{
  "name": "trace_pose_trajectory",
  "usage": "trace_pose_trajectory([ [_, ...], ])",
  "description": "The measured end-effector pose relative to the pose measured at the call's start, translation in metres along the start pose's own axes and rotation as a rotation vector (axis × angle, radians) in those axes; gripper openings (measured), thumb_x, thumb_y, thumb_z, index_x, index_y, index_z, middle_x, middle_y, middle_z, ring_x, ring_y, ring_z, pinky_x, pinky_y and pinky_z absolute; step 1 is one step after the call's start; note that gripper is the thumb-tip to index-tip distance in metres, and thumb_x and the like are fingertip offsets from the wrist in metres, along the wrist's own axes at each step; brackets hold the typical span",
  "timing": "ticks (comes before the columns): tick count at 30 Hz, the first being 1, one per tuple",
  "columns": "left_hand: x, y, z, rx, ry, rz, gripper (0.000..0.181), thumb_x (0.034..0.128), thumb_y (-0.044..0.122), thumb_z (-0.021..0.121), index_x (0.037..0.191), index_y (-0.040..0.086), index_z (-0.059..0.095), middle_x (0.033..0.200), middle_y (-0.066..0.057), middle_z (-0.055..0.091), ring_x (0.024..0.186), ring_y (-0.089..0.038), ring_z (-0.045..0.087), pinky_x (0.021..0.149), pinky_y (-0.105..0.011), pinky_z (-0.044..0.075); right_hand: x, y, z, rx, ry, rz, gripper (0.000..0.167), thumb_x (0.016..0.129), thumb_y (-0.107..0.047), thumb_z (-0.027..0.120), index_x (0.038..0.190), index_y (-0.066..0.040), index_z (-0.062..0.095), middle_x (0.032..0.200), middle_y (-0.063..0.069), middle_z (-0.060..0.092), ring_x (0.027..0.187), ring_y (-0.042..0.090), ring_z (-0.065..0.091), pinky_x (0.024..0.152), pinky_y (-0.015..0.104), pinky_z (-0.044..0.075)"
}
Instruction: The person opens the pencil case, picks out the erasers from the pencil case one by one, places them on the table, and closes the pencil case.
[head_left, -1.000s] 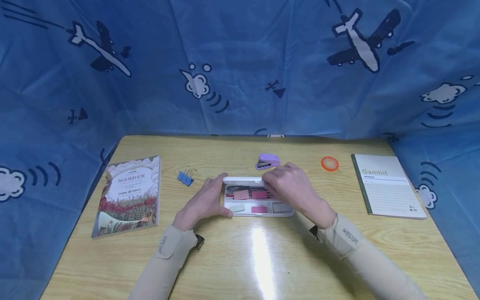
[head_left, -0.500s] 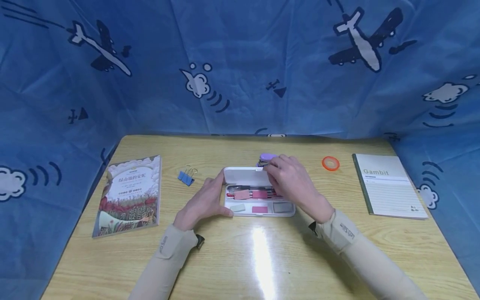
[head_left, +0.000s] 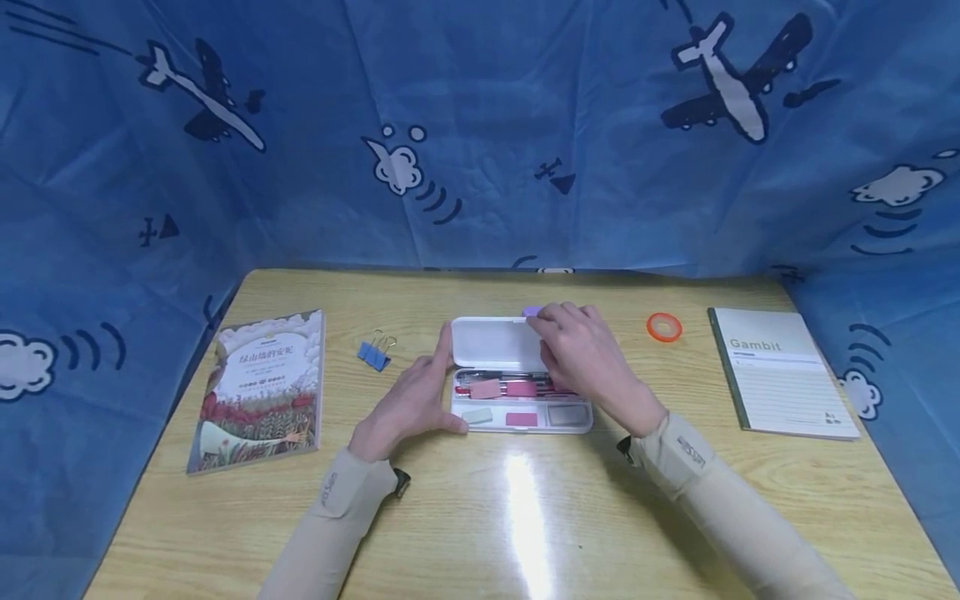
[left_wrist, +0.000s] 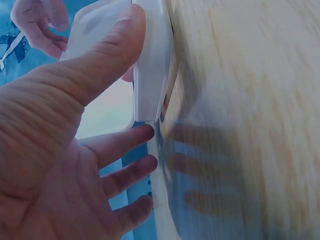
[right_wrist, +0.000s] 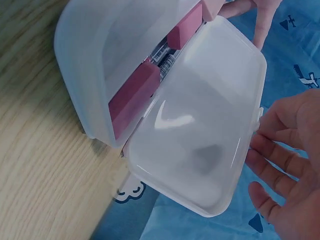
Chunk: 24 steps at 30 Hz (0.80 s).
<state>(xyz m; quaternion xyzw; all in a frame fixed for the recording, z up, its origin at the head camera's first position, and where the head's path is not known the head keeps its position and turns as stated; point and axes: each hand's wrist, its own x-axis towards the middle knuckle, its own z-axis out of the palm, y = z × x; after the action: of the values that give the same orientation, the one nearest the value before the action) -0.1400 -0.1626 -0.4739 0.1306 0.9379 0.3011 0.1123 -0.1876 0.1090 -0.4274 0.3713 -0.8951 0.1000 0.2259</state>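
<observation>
A white pencil case (head_left: 525, 402) lies on the table with its lid (head_left: 495, 342) swung back. Inside are several pens (head_left: 480, 379), pink erasers (head_left: 521, 419), a pale green eraser (head_left: 477, 416) and a grey one (head_left: 567, 415). My left hand (head_left: 408, 400) holds the case's left end, thumb at the front corner and fingers behind. In the left wrist view the thumb (left_wrist: 117, 47) presses against the white wall. With its fingertips my right hand (head_left: 585, 346) pinches the lid's free edge at the small latch tab (right_wrist: 259, 120).
Behind the lid, a purple stapler (head_left: 532, 312) is mostly hidden by my right hand. Blue binder clips (head_left: 374, 356) and a book (head_left: 258, 387) lie to the left. To the right are an orange tape roll (head_left: 664, 327) and a notebook (head_left: 780, 375).
The lid has swung from nearly upright further back, showing its inner face. My right hand has moved slightly away from me with it. The left hand has stayed on the case.
</observation>
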Motion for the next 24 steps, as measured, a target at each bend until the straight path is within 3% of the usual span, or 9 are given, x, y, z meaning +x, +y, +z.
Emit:
trace_pose_trajectory([
  [7,0.002,-0.001,0.0,0.048,0.011,0.037,0.161,0.0575,0.037,0.099,0.159,0.025,-0.026,0.158,-0.003,0.047,0.138,-0.037,0.049,0.121,-0.052,0.032,0.002,0.003,0.005,-0.014,-0.032,0.019,0.04,0.083,-0.001,0.066,0.122,-0.005,0.072,0.115,0.012,0.072,0.104,0.032,0.066,0.082,0.044,0.052],
  [11,0.002,-0.001,-0.001,0.09,-0.003,0.058,0.151,0.0598,0.039,0.098,0.163,0.029,-0.013,0.154,-0.008,0.053,0.135,-0.036,0.052,0.119,-0.049,0.036,0.002,0.004,0.008,-0.018,-0.046,0.03,0.041,0.084,-0.002,0.066,0.124,-0.005,0.071,0.116,0.012,0.071,0.106,0.032,0.066,0.083,0.045,0.051],
  [17,0.0,0.0,-0.002,0.078,-0.043,0.041,0.126,0.0653,0.036,0.096,0.164,0.025,0.017,0.156,-0.009,0.05,0.14,-0.034,0.046,0.119,-0.049,0.035,0.004,0.004,0.011,-0.023,-0.055,0.041,0.042,0.084,-0.002,0.066,0.125,-0.005,0.07,0.117,0.013,0.07,0.106,0.033,0.065,0.084,0.046,0.051],
  [24,0.0,-0.001,-0.001,0.062,-0.062,0.003,0.122,0.067,0.038,0.095,0.163,0.026,0.021,0.16,-0.006,0.044,0.147,-0.035,0.037,0.121,-0.053,0.033,0.004,0.003,0.011,0.003,-0.068,0.066,0.045,0.082,-0.001,0.066,0.127,-0.005,0.068,0.12,0.014,0.069,0.109,0.034,0.065,0.087,0.048,0.05],
])
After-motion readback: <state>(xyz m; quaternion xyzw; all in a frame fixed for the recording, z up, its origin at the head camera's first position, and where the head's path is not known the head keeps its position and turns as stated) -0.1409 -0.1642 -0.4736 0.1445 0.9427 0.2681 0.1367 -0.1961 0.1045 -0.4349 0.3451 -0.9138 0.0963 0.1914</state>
